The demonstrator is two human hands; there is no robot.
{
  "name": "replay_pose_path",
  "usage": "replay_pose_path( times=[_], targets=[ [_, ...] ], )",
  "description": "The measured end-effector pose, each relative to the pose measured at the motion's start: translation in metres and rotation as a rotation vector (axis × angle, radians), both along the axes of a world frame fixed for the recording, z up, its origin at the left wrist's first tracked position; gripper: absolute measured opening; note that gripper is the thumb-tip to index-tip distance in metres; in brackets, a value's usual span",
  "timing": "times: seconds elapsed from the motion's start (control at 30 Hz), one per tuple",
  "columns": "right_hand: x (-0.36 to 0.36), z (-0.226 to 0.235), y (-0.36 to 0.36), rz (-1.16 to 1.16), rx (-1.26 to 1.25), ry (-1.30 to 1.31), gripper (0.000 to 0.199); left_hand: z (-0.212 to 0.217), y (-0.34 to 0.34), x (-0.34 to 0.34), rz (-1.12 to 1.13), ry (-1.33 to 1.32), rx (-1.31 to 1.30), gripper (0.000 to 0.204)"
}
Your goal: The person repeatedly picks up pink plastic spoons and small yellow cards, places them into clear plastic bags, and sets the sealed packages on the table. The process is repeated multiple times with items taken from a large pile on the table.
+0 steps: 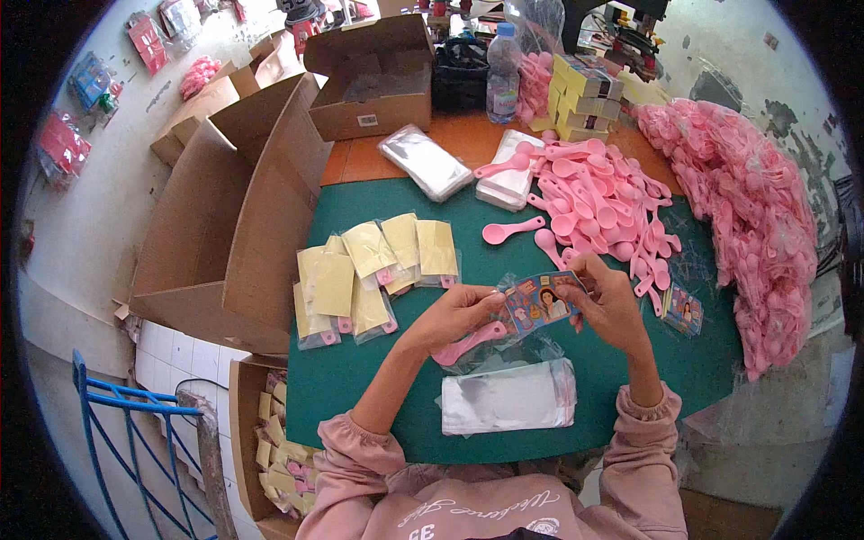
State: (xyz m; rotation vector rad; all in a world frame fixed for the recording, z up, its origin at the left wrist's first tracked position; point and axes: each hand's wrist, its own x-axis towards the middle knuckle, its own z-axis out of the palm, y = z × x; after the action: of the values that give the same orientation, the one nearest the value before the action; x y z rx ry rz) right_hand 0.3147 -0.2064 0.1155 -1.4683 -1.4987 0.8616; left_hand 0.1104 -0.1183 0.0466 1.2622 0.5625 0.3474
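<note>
My left hand [461,317] pinches a clear plastic bag [533,349] at the left end of a small printed card [529,306]. The card is colourful, with a drawn figure on it. My right hand [610,306] grips its right end between thumb and fingers. Just under my left hand is a pink measuring spoon [474,344]; whether it is inside the bag I cannot tell. Nearer to me lies a stack of clear bags [508,398] on the green tabletop [405,427]. More printed cards [682,310] sit right of my right hand.
Loose pink spoons [585,193] are heaped at the back right, beside bagged spoons [747,216]. Filled bags with cream cards [367,261] lie left. Packs of clear bags [425,162], a water bottle [503,76] and a large carton [256,225] stand around; a lower box [243,423] holds filled bags.
</note>
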Motion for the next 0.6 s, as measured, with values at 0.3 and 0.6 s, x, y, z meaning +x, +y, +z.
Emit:
replay_pose_path(
  times=[0.3,0.6],
  targets=[
    [0.003,0.009,0.002,0.189,-0.093,-0.114,0.013,0.003,-0.002,0.002,-0.105,-0.103,0.035,0.030],
    [-0.017,-0.031,0.009,0.308,0.207,-0.399,0.021,0.013,-0.014,0.007,-0.151,0.168,0.512,0.059]
  ],
)
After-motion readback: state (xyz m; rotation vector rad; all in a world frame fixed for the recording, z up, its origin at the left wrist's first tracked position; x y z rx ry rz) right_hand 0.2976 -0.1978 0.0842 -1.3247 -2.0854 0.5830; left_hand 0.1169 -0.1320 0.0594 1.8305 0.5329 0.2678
